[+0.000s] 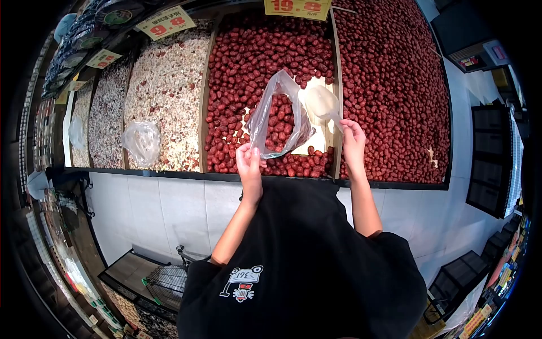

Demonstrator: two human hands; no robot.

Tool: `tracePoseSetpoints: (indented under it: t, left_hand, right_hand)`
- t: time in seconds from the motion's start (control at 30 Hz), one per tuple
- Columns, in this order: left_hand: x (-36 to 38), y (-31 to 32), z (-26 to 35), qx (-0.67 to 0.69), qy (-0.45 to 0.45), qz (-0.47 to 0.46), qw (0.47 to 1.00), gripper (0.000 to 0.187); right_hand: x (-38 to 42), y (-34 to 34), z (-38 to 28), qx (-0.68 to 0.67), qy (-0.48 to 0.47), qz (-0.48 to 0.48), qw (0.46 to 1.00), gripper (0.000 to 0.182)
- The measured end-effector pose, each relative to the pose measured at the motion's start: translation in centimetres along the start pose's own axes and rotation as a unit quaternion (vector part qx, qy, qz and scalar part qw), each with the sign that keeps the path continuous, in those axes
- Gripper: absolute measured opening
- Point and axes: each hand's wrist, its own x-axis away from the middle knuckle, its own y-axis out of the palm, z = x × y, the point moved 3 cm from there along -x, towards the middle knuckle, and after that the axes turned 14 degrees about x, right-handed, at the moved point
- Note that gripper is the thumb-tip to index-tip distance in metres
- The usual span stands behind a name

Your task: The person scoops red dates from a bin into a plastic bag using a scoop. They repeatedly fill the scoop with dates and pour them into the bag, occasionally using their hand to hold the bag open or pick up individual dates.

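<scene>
My left hand (249,166) pinches the lower rim of a clear plastic bag (262,116) between thumb and fingers. The bag's mouth gapes wide, with red dates showing through it. In my right hand (353,142) is the handle of a translucent plastic scoop (322,101), its bowl just right of the bag. Both are over a bin of red dates (265,51). Around the scoop the dates are sparse, and the pale bin bottom (307,140) shows.
A wooden divider (337,85) separates this bin from more dates (389,101) on the right. To the left lies a bin of mixed grains (169,73) with a crumpled plastic bag (142,142) at its front. Price signs (165,24) stand along the back. A wire basket (167,281) is at lower left.
</scene>
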Motion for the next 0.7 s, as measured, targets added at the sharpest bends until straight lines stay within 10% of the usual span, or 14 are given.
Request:
tracePoseSetpoints:
  t: [0.7]
  left_hand:
    - [-0.2,0.3,0.1,0.0,0.008,-0.003,1.0,0.028]
  right_hand:
    - [-1.7,3.0,1.4,-0.169,0.069,0.013,0.983,0.02]
